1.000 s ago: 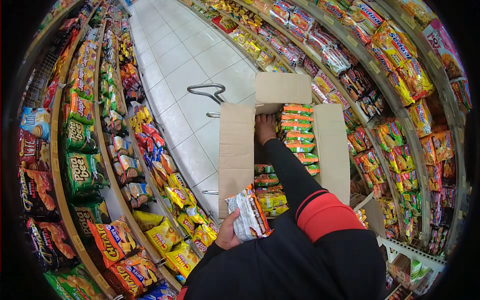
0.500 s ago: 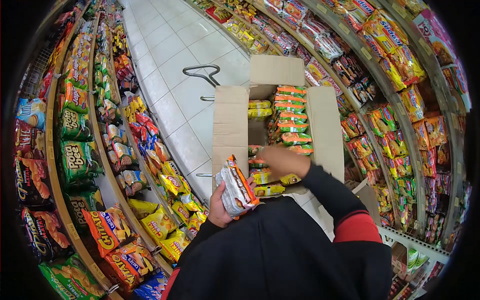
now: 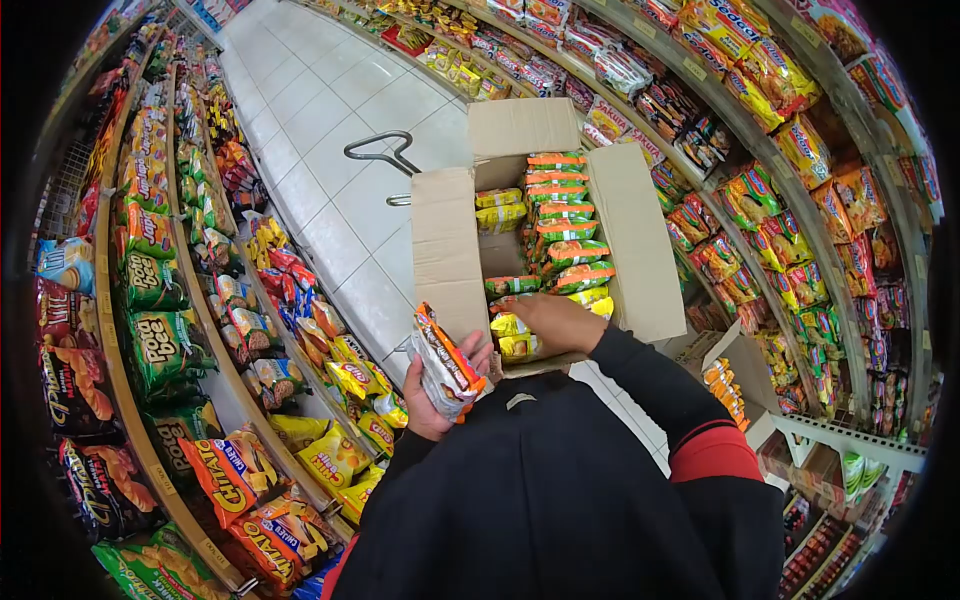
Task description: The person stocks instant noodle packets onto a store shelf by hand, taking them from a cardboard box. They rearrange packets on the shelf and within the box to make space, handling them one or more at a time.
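My left hand (image 3: 432, 398) is wrapped round an orange and silver noodle packet (image 3: 447, 362), held beside the near left corner of an open cardboard box (image 3: 447, 235). Inside the box, my right hand (image 3: 555, 322) reaches down among the packets with its fingers curled; whatever they grip is hidden. Green and orange packets (image 3: 567, 230) stand in a row along the box's right side. Yellow packets (image 3: 500, 212) lie at the far left inside it, and more yellow packets (image 3: 519, 347) are at the near end.
A metal handle (image 3: 382, 150) sticks out past the box's left side over the tiled floor (image 3: 330, 255). Snack shelves (image 3: 150, 400) run along the left and noodle shelves (image 3: 790, 235) along the right. Another open box (image 3: 759, 390) with orange packets stands at the lower right.
My right hand has gone lower into the box, near the yellow packets. The box appears a little further left and higher in view. My left hand still holds its packet, now more upright.
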The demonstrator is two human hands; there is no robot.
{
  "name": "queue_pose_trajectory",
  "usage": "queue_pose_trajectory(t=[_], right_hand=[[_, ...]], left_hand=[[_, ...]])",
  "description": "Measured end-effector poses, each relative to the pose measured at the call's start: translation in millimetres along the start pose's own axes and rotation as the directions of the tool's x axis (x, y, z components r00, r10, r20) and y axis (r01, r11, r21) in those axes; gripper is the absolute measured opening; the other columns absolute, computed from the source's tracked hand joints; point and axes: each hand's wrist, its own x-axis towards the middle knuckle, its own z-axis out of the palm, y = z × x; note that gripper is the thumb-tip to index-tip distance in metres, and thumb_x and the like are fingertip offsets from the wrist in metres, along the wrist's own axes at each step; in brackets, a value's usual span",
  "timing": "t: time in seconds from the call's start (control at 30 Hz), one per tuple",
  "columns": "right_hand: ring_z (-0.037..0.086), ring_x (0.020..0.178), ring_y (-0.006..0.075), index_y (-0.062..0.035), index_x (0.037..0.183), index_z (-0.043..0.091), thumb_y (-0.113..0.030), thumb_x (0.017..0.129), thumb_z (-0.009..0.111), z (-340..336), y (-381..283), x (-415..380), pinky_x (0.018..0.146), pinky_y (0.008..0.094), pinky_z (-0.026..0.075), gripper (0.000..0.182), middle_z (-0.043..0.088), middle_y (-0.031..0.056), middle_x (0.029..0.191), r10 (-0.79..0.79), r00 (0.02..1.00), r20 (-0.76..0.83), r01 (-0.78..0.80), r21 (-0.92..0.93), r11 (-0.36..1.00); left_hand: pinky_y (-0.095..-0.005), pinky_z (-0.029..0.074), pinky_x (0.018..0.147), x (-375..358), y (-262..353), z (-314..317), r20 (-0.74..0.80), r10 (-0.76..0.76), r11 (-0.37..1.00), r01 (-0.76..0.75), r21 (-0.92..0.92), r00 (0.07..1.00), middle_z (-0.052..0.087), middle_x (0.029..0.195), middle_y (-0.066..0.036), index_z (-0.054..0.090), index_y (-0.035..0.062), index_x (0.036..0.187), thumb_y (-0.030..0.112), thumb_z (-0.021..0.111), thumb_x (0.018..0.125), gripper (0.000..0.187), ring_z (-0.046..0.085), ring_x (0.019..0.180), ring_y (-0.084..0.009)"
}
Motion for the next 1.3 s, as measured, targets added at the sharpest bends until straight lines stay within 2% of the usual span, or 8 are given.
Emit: queue_pose_trajectory(t=[0.07, 0.23, 0.43, 0.5, 0.63, 0.9, 1.1, 1.3], right_hand=[[0.063, 0.085, 0.0318, -0.0027, 0.119, 0.050, -0.010, 0.065, 0.068, 24.7, -7.1, 0.9, 0.068, 0.0404, 0.049, 0.058, 0.061, 0.0125, 0.103, -0.154, 0.947, -0.282, 0.032, -0.393, 0.919], [0.062, 0.078, 0.0301, -0.0022, 0.111, 0.052, -0.012, 0.064, 0.067, 21.4, -14.5, 1.0, 0.066, 0.0408, 0.048, 0.050, 0.060, 0.0142, 0.092, -0.054, 0.988, -0.148, -0.003, -0.365, 0.931], [0.052, 0.095, 0.0325, -0.0019, 0.108, 0.052, -0.021, 0.049, 0.079, -92.6, -37.9, -23.5, 0.083, 0.0424, 0.041, 0.068, 0.057, 0.0140, 0.097, 0.189, 0.878, -0.439, -0.220, -0.018, 0.975], [0.050, 0.098, 0.0336, -0.0025, 0.109, 0.050, -0.020, 0.048, 0.082, -93.5, -12.4, -8.3, 0.085, 0.0410, 0.041, 0.071, 0.054, 0.0151, 0.100, 0.009, 0.777, -0.630, -0.135, -0.152, 0.979], [0.049, 0.099, 0.0341, -0.0015, 0.109, 0.048, -0.016, 0.048, 0.081, -63.6, 12.4, 31.7, 0.087, 0.0405, 0.040, 0.071, 0.052, 0.0156, 0.102, -0.019, 0.779, -0.627, -0.147, -0.211, 0.966], [0.049, 0.085, 0.0269, -0.0045, 0.093, 0.048, -0.006, 0.065, 0.062, -0.8, 51.8, 86.9, 0.072, 0.0372, 0.039, 0.031, 0.047, 0.0110, 0.086, -0.078, 0.871, -0.485, -0.159, -0.429, 0.889], [0.048, 0.093, 0.0278, -0.0034, 0.095, 0.050, -0.011, 0.072, 0.062, 34.9, 102.3, 146.5, 0.079, 0.0410, 0.039, 0.027, 0.049, 0.0117, 0.093, 0.191, 0.849, -0.492, -0.405, -0.376, 0.833], [0.045, 0.092, 0.0224, -0.0080, 0.104, 0.052, -0.017, 0.082, 0.052, 51.7, 80.7, 148.9, 0.078, 0.0389, 0.038, 0.023, 0.046, 0.0083, 0.095, 0.226, 0.734, -0.641, -0.600, -0.455, 0.658]], left_hand=[[-0.0489, 0.029, 0.107, 0.4, -1.2, -2.1, -0.008, -0.005, 1.000, 0.005, -0.003, 1.000, 0.022, 0.145, -0.026, 0.015, 0.0085, 0.143, 0.050, 0.054, 0.083, 0.083, 0.024, 0.133, -0.0434], [-0.0489, 0.031, 0.106, 2.1, 0.7, -1.2, -0.013, -0.015, 1.000, 0.015, -0.013, 1.000, 0.022, 0.144, -0.027, 0.015, 0.0073, 0.143, 0.048, 0.053, 0.084, 0.082, 0.024, 0.133, -0.0431], [-0.0475, 0.031, 0.106, 2.0, 2.8, 2.8, -0.021, -0.039, 0.999, 0.040, 0.024, 0.999, 0.023, 0.144, -0.026, 0.014, 0.0033, 0.142, 0.047, 0.056, 0.082, 0.086, 0.023, 0.134, -0.0403], [-0.0465, 0.031, 0.107, 2.2, 1.7, 2.4, -0.015, -0.059, 0.998, 0.059, 0.003, 0.998, 0.024, 0.144, -0.026, 0.014, 0.0018, 0.142, 0.046, 0.058, 0.081, 0.087, 0.023, 0.135, -0.0385], [-0.0451, 0.028, 0.108, 2.1, 1.2, 4.9, 0.000, -0.056, 0.994, 0.056, 0.094, 0.998, 0.024, 0.144, -0.025, 0.014, 0.0011, 0.142, 0.047, 0.053, 0.083, 0.084, 0.024, 0.135, -0.0366], [-0.0443, 0.024, 0.110, 3.1, 4.0, -2.9, 0.019, -0.076, 0.993, 0.074, 0.087, 0.997, 0.024, 0.144, -0.026, 0.012, 0.0017, 0.143, 0.048, 0.051, 0.084, 0.084, 0.022, 0.136, -0.0371], [-0.0425, 0.024, 0.110, 1.7, 2.0, 0.0, -0.023, -0.079, 0.989, 0.081, 0.123, 0.997, 0.023, 0.144, -0.027, 0.021, 0.0054, 0.140, 0.052, 0.056, 0.080, 0.083, 0.022, 0.136, -0.0372], [-0.0403, 0.021, 0.111, 2.3, 3.4, 1.8, -0.035, -0.105, 0.983, 0.109, 0.149, 0.994, 0.024, 0.145, -0.025, 0.019, 0.0028, 0.140, 0.054, 0.052, 0.081, 0.085, 0.022, 0.136, -0.0350]])
